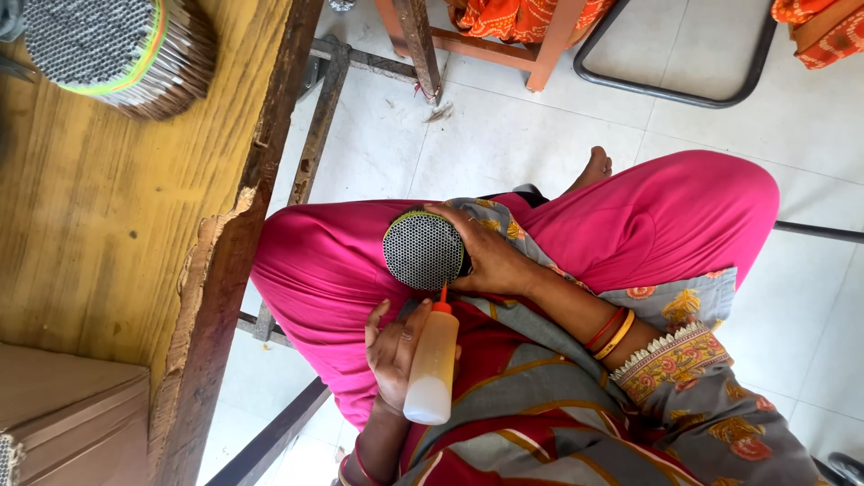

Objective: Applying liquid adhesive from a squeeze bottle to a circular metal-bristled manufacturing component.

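**Glue bottle and tube bundle held over the lap**

One round bundle of thin tubes, its honeycomb end facing up, rests on the pink-clad lap. One hand wraps its far rim, its grip closed around the bundle's side. The other hand has its grip loosely curled about one small squeeze bottle; the fingers lie along the bottle's side. The bottle's orange nozzle tip sits just at the bundle's lower edge; whether it touches cannot be told.

Which hand is the left and which the right is unclear from this view.

Beside the lap runs the worn, chipped edge of a wooden surface, close to the knee. A second, larger bundle lies at the surface's far corner. Cardboard boxes sit at its near corner. White tiled floor lies open beyond the knees, bounded by one orange frame leg and a dark metal tube.
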